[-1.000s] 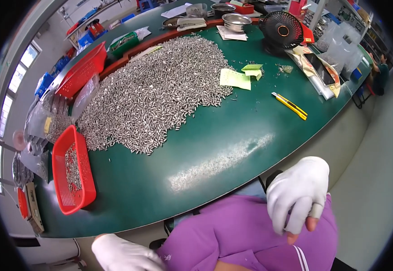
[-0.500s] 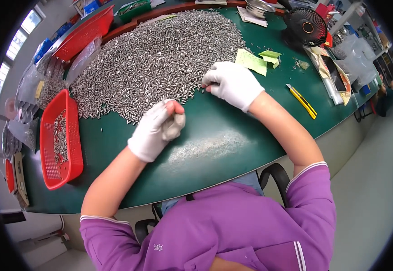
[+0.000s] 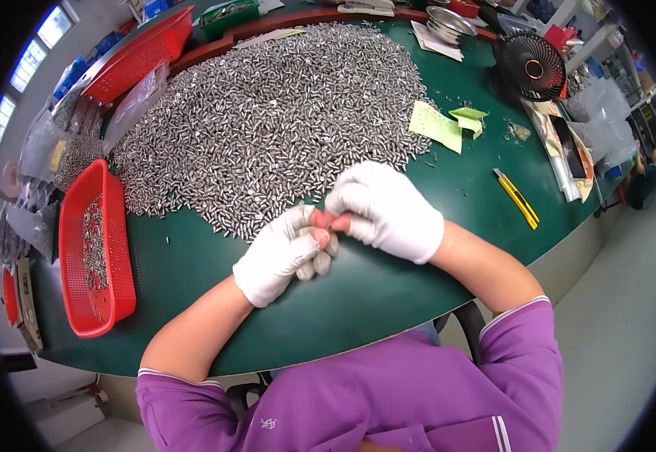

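My left hand and my right hand meet over the near edge of a wide pile of small silvery metal pins. Both wear white gloves that leave some fingertips bare. The right thumb and forefinger pinch what looks like one small metal pin, mostly hidden by the fingers. Thumb and forefinger of the left hand are closed right beside it; whether they grip anything is hidden. Its lower fingers curl below, over the green tabletop.
A red plastic basket with some pins stands at the left. Right of the pile lie green paper slips and a yellow utility knife. A black fan and a phone are farther right. Filled plastic bags crowd the far left.
My right hand has come from the pile's edge toward me and left, to my left hand. The left hand has shifted slightly right, and their fingertips now meet. The view has shifted a little.
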Tool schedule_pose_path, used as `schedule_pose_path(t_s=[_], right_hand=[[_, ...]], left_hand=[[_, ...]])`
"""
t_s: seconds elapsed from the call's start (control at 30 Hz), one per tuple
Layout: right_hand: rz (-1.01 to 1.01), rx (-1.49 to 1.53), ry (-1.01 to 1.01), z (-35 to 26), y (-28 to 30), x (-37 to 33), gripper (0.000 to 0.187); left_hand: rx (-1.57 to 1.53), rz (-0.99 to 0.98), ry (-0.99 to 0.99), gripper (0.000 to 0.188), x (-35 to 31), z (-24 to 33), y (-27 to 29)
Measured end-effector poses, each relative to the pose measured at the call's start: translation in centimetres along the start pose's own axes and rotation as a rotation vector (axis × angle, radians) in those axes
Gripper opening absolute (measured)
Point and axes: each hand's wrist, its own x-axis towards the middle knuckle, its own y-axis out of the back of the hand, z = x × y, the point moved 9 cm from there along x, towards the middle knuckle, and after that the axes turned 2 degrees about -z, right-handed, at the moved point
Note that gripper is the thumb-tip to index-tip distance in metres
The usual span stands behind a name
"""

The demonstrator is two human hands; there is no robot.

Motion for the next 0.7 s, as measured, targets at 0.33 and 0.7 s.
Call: schedule_pose_path(t_s=[0.33, 0.7], right_hand=[[0.050, -0.004, -0.103, 1.4, 1.6, 0.4, 0.010], [0.026, -0.265, -0.262, 5.0, 1.8, -0.2, 0.006]], left_hand=[[-0.024, -0.048, -0.020, 0.020, 0.3, -0.1, 0.2], [-0.124, -0.052, -0.052, 0.029, 0.7, -0.1, 0.4]])
